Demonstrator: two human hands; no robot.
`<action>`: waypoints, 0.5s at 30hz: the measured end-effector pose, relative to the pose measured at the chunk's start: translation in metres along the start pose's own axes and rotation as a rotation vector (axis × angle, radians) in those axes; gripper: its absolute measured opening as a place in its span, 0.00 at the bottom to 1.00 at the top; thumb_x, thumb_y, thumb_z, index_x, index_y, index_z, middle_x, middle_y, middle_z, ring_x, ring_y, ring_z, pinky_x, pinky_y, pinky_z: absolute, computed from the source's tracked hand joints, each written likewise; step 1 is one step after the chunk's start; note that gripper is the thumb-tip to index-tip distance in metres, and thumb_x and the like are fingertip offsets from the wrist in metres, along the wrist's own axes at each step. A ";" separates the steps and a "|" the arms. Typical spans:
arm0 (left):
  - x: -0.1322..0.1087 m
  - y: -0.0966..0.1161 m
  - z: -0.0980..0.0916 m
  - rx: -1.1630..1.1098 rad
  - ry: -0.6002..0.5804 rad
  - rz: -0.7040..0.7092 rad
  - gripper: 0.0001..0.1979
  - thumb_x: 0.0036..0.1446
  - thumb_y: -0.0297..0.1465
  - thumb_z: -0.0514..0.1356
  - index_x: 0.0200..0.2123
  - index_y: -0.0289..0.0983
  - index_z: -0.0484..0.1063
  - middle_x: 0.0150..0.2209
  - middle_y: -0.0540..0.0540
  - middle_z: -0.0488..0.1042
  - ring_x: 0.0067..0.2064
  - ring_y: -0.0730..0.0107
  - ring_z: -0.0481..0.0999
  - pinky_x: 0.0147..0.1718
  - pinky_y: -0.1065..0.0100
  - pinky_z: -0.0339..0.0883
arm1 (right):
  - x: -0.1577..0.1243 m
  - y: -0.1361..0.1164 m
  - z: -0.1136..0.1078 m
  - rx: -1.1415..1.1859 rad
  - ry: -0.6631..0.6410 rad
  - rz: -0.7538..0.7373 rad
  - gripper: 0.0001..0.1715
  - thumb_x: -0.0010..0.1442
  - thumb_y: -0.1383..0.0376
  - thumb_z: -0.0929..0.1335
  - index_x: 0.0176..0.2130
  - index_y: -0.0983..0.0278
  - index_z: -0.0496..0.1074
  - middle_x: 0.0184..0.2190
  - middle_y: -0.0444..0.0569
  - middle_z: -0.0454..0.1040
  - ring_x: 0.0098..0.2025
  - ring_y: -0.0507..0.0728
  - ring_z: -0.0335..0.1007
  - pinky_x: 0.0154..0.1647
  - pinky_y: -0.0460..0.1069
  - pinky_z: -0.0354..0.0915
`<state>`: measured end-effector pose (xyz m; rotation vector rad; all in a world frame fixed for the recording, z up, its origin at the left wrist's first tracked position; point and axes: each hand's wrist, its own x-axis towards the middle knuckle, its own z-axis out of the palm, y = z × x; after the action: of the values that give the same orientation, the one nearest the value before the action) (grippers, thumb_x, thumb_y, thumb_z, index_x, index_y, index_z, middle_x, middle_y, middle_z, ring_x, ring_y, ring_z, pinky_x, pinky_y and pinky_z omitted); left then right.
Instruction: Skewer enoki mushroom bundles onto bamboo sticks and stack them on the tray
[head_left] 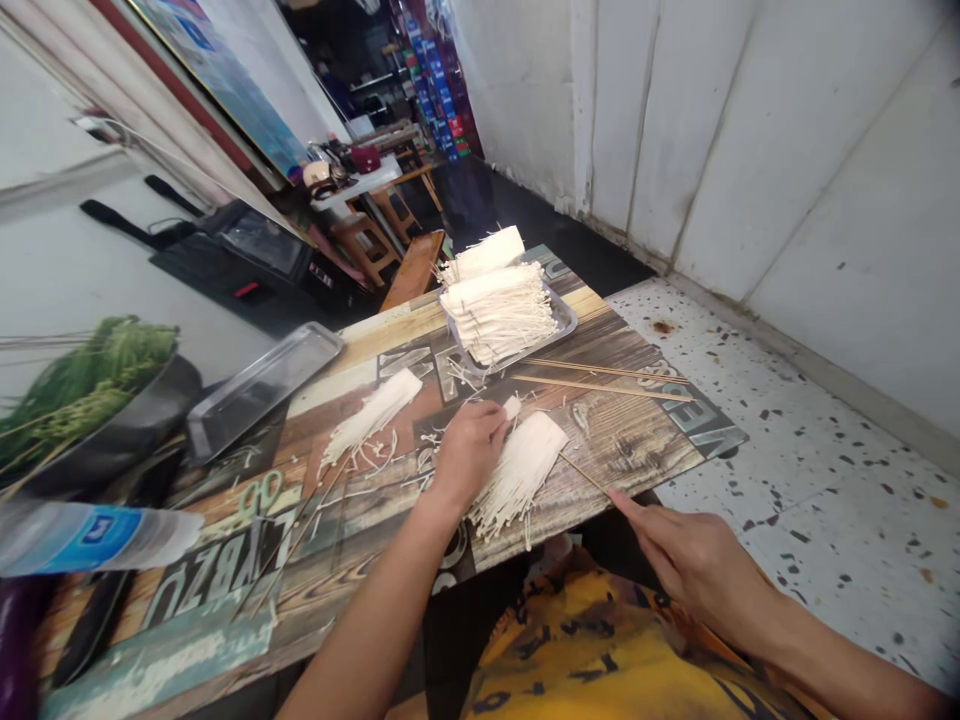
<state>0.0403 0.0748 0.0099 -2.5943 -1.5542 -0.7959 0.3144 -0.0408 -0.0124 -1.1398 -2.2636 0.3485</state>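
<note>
A flat bunch of enoki mushrooms (525,465) lies on the patterned table near its front edge. My right hand (686,550) grips a thin wooden skewer (585,473) whose far end meets the right side of this bunch. Over the bunch's left edge, my left hand (472,447) has its fingers pinched together by a small white piece of enoki (512,407). Whether that piece is gripped or only touched is hard to see. Farther left rests another enoki bunch (382,408), with skewers running from it toward the front edge.
A clear tray (566,312) piled with skewered enoki (502,310) stands at the back. Loose skewers (607,380) lie beside it. On the left are another clear tray (262,390), a metal bowl of greens (105,430), a plastic bottle (105,538), a black-handled tool (94,625) and an eggplant (21,640).
</note>
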 end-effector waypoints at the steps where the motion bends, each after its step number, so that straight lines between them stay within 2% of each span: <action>1: 0.000 0.000 0.000 0.000 -0.001 -0.001 0.07 0.59 0.26 0.58 0.32 0.37 0.77 0.37 0.44 0.78 0.37 0.65 0.75 0.38 0.65 0.70 | 0.000 -0.001 0.000 0.003 -0.001 -0.001 0.27 0.66 0.74 0.57 0.63 0.65 0.56 0.28 0.44 0.75 0.26 0.52 0.72 0.25 0.46 0.62; 4: 0.000 0.000 0.001 0.000 -0.006 -0.003 0.08 0.59 0.26 0.58 0.32 0.36 0.77 0.37 0.44 0.78 0.37 0.65 0.74 0.37 0.65 0.70 | -0.001 -0.002 -0.001 0.011 0.012 -0.016 0.28 0.65 0.75 0.57 0.63 0.66 0.55 0.28 0.45 0.75 0.27 0.52 0.72 0.26 0.45 0.64; 9: -0.001 -0.001 0.002 -0.004 -0.004 0.001 0.07 0.59 0.26 0.59 0.32 0.36 0.77 0.37 0.44 0.78 0.38 0.65 0.75 0.38 0.64 0.70 | 0.001 -0.001 -0.001 0.009 0.022 -0.004 0.27 0.66 0.74 0.57 0.62 0.66 0.58 0.26 0.45 0.75 0.25 0.51 0.72 0.25 0.44 0.65; 15: -0.001 -0.002 0.003 -0.004 0.002 0.000 0.07 0.58 0.25 0.59 0.32 0.37 0.77 0.37 0.44 0.78 0.38 0.65 0.75 0.38 0.65 0.71 | 0.002 -0.001 -0.002 0.017 0.002 0.020 0.26 0.66 0.73 0.56 0.61 0.66 0.61 0.31 0.49 0.78 0.29 0.52 0.75 0.29 0.45 0.69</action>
<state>0.0397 0.0755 0.0064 -2.5955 -1.5541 -0.8026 0.3140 -0.0399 -0.0094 -1.1538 -2.2446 0.3734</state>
